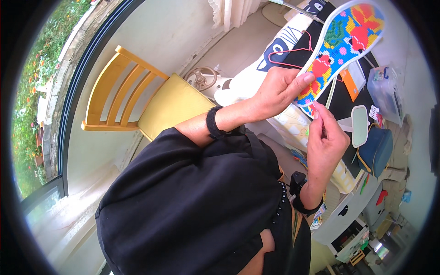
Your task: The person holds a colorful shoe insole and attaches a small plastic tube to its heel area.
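Note:
An embroidered shoe insole [341, 43] with a white rim is raised in front of me, stitched with red fish on blue, yellow and green. My left hand [279, 91] grips its narrower near end, the thumb lying on the stitched face and the fingers hidden beneath. Just below that end, my right hand [326, 135] is closed in a pinch at the rim. Something tiny, pale and reddish, shows at its fingertips, too small to name. Both wrists wear black bands.
Beyond my hands a black-topped table [343, 103] carries an orange card [352, 85], a small mirror [360, 126], a blue pouch [376, 151] and a clear plastic box [386, 94]. A red hanger [293, 50] lies near a white cushion [247, 82]. A yellow wooden chair [176, 103] stands left.

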`<state>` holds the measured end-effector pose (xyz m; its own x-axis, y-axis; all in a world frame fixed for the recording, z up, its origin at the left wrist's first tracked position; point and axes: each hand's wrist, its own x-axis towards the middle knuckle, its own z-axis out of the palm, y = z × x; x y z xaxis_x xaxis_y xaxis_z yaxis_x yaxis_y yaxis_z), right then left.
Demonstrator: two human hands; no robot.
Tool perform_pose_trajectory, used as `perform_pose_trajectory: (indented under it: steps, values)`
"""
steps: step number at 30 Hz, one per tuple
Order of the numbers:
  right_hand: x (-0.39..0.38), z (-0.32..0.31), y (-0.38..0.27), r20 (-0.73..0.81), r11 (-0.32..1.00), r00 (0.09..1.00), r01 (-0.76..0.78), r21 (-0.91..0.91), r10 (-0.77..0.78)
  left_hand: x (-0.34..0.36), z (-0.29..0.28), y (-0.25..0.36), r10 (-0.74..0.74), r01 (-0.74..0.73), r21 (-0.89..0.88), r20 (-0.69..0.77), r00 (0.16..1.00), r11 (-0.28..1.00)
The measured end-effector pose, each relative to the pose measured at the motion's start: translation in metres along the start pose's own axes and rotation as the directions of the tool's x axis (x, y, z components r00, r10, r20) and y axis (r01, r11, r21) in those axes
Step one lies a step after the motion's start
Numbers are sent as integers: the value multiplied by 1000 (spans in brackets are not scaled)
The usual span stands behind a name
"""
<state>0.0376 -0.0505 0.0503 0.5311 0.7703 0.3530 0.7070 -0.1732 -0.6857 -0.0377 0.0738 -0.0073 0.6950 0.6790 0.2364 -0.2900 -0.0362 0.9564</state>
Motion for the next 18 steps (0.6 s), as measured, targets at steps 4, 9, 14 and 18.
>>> perform_pose_trajectory:
  steps: [4, 9, 14, 18]
  values:
    - [-3, 5, 1, 3, 997, 997, -74, -37, 74, 1, -2, -10, 451, -458, 515, 149, 880, 725]
    - [0, 13, 11, 72, 843, 922, -379, 381, 382, -2, 3, -13, 614, -640, 530, 257, 747, 556]
    - [-6, -12, 29, 536, 390, 736, -675, 626, 414, 2, -11, -10, 509, -610, 327, 346, 788, 722]
    - [-27, -2, 44, 653, 21, 736, -666, 745, 179, 0, -16, -7, 408, -539, 154, 494, 768, 828]
